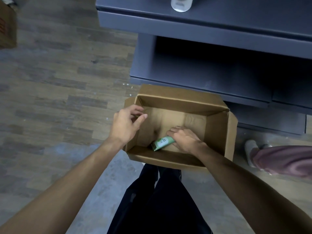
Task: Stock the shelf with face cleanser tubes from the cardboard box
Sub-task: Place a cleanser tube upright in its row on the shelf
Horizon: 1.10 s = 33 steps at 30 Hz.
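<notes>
An open cardboard box [217, 125] stands on the floor in front of the dark grey shelf unit [219, 68]. One green face cleanser tube [161, 143] lies at the box's near left bottom corner. My right hand [184, 139] is down inside the box and its fingers curl round the tube's right end. My left hand [125, 123] hovers at the box's left wall with fingers loosely curled and nothing in them. The rest of the box's bottom shows bare cardboard.
A white container [181, 4] stands on the upper shelf at the top edge. Another person's leg in pink trousers and a white shoe [252, 149] is to the right of the box. A second cardboard box [6, 26] sits at the far left on the wooden floor.
</notes>
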Motion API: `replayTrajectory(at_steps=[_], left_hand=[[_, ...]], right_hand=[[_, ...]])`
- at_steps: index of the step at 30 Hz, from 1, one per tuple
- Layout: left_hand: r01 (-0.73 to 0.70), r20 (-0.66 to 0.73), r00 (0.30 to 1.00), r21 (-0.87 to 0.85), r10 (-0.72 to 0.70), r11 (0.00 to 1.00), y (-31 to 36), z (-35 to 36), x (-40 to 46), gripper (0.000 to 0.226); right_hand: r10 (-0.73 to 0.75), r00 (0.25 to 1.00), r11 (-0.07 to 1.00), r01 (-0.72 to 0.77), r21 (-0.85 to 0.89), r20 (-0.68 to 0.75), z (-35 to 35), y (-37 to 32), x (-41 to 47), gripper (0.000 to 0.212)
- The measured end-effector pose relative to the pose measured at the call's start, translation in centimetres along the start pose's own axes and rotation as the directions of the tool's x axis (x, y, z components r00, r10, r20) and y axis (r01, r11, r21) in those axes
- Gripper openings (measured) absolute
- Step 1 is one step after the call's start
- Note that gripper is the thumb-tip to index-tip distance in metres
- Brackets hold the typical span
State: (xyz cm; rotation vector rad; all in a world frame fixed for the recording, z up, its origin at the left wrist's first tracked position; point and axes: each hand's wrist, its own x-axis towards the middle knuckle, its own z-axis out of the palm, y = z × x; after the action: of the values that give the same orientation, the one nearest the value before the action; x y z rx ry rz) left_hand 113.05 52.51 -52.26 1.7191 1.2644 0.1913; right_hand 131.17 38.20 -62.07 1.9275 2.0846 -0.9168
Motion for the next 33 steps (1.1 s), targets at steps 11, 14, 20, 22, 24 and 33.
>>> replayTrajectory(at_steps=[11,14,20,22,24,33], left_hand=[[0.044,0.072,0.995,0.247,-0.063,0.968,2.1,1.8,-0.3,0.024],[0.186,0.103,0.976,0.058,-0.191,0.981,4.2,2.6,0.1,0.042],[0.188,0.155,0.976,-0.26,-0.151,0.947,9.5,2.1,0.5,0.025],[0.014,0.132,0.991,-0.128,0.003,0.992,10.5,1.4,0.5,0.03],[-0.178,0.128,0.978,0.082,0.167,0.981,11.6,0.7,0.7,0.031],[-0.489,0.244,0.863,0.191,0.441,0.851,16.8,-4.2,-0.9,0.02]], right_hand=[[0.431,0.834,0.898,-0.359,0.254,-0.344,-2.9,-2.6,-3.4,0.033],[0.487,0.735,0.871,-0.372,0.319,-0.472,-4.8,-3.6,-4.9,0.035],[0.576,0.612,0.813,-0.367,0.452,-0.541,-8.7,-5.1,-6.7,0.037],[0.618,0.614,0.765,-0.326,0.555,-0.491,-9.9,-5.0,-7.1,0.044],[0.622,0.643,0.725,-0.258,0.638,-0.447,-10.8,-4.7,-7.3,0.05],[0.546,0.72,0.713,-0.129,0.689,-0.43,-14.8,-4.9,-8.8,0.04]])
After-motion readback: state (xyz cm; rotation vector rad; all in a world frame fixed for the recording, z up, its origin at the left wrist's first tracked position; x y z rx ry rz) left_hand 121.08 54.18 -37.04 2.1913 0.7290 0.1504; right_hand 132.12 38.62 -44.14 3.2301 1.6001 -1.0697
